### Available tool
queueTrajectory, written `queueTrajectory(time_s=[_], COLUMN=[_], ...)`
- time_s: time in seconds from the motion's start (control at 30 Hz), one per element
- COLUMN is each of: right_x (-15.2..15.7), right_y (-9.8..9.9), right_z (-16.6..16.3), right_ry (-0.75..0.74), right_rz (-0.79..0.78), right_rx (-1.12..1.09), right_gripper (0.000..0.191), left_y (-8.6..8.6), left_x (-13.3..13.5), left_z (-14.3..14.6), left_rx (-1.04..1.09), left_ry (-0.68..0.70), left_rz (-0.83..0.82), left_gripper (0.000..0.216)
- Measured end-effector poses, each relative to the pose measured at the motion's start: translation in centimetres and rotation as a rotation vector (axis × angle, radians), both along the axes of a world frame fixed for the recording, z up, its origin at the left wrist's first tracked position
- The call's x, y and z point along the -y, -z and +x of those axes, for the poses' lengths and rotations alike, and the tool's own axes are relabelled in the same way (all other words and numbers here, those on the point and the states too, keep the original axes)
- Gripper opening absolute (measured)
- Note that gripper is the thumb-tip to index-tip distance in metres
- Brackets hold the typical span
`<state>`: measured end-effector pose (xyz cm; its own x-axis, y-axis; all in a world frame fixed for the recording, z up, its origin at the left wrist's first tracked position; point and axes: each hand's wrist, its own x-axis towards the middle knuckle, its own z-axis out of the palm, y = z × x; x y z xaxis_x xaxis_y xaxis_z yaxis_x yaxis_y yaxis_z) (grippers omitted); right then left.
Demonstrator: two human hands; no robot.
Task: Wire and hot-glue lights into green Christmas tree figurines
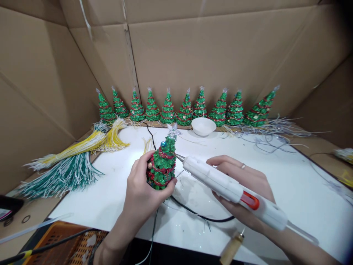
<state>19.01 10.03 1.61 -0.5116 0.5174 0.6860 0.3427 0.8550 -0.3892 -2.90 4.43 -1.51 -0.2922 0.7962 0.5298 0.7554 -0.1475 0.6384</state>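
In the middle of the view, my left hand [146, 187] wraps round a small green Christmas tree [163, 162] with red garlands, a blue bauble and a clear star on top. The tree is held nearly upright above the white board. My right hand [242, 180] grips a white hot glue gun [212, 178] with an orange-red window and a clear glue stick [303, 232] poking out of its rear. The gun's metal nozzle meets the tree's right side, at an upper red garland; whether it touches is hard to tell. Fingers under the gun are partly hidden.
Several finished-looking trees [168, 108] line the cardboard back wall. A white bowl [203, 127] stands before them. Bundled yellow-white wires [79, 147] and green-white wires [63, 176] lie left. A wooden-handled awl [232, 248] and an orange basket [60, 244] sit near the front; a black cable [198, 213] crosses the board.
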Motion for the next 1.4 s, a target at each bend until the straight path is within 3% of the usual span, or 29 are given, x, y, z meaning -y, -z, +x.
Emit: queueTrajectory(time_s=[0.2,0.43,0.57,0.63,0.83,1.17,1.27,1.33,1.4], right_x=[-0.4,-3.2,-6.3,-8.1,-11.6,-12.4,-11.0,-8.4,-4.6], right_y=[0.6,1.2,1.6,2.3,4.9,7.2,6.2,5.2,4.5], right_z=[1.1,2.7,4.4,5.8,10.1,11.5,11.4,11.0,10.3], right_ry=[0.041,0.252,0.543,0.589,0.552,0.409,0.438,0.451,0.288], right_rz=[0.079,0.166,0.073,0.015,-0.112,-0.24,-0.144,-0.044,-0.003], right_rx=[0.067,0.218,0.594,0.769,0.909,0.552,0.524,0.481,0.424], right_gripper=[0.016,0.013,0.019,0.03,0.038,0.039,0.039,0.038,0.033], left_y=[0.2,-0.3,-0.5,-0.5,-0.3,0.2,1.0,1.5,1.8], left_x=[-0.1,-0.2,0.1,0.5,1.3,-0.1,-0.9,-1.4,-1.6], left_z=[-0.1,-0.3,-0.2,0.1,2.3,3.3,3.0,2.9,2.8], left_rx=[-0.005,0.21,0.339,0.373,0.39,0.413,0.44,0.454,0.45], left_ry=[-0.001,0.014,0.184,0.275,0.473,0.622,0.619,0.597,0.546], left_rz=[-0.033,-0.036,-0.136,-0.208,-0.363,-0.348,-0.322,-0.302,-0.282], left_gripper=[0.062,0.06,0.058,0.059,0.068,0.072,0.081,0.085,0.086])
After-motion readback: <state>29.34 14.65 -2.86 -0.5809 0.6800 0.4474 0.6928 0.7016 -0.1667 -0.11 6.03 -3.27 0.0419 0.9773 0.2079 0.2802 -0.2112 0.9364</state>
